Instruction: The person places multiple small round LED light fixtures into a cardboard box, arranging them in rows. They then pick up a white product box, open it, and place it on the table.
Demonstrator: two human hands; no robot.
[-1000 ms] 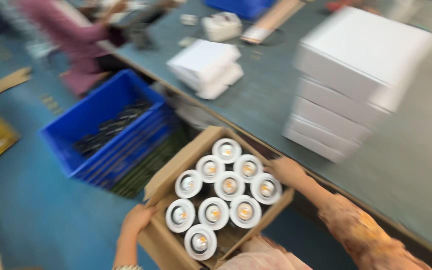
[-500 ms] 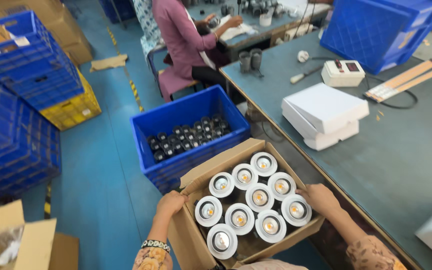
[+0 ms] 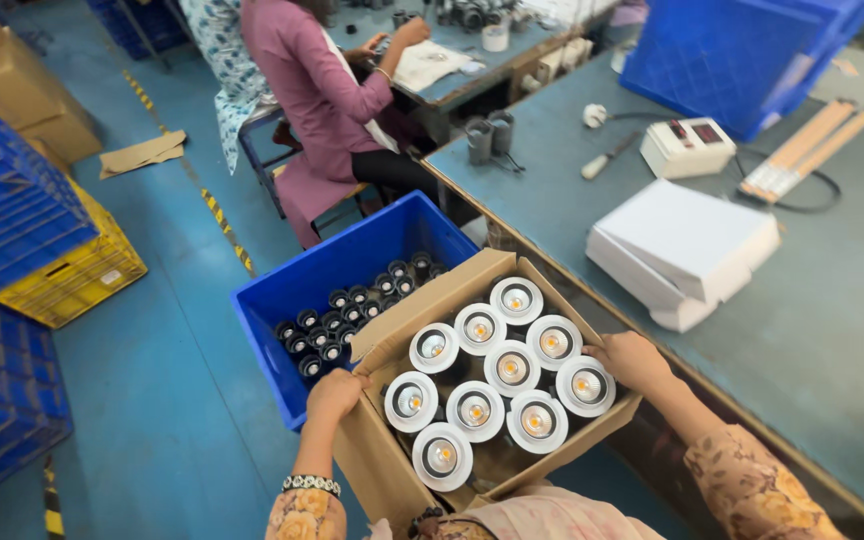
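I hold an open cardboard box (image 3: 382, 460) on my lap, beside the edge of a grey worktable (image 3: 832, 340). Inside it stand several round white downlights (image 3: 497, 372) with orange centres, faces up. My left hand (image 3: 335, 392) grips the box's left rim. My right hand (image 3: 632, 358) grips its right rim, next to the table edge. Both wrists show patterned sleeves.
A blue crate (image 3: 352, 270) of small black parts sits on the floor just past the box. Flat white boxes (image 3: 687, 250), a small meter (image 3: 687, 147) and a big blue crate (image 3: 742, 55) are on the table. A person in pink (image 3: 322, 95) sits ahead. Blue and yellow crates (image 3: 22, 260) are stacked at left.
The view has swung up and left from the stacked white boxes to the floor crate and the seated person. Both hands keep their grip on the box rims.
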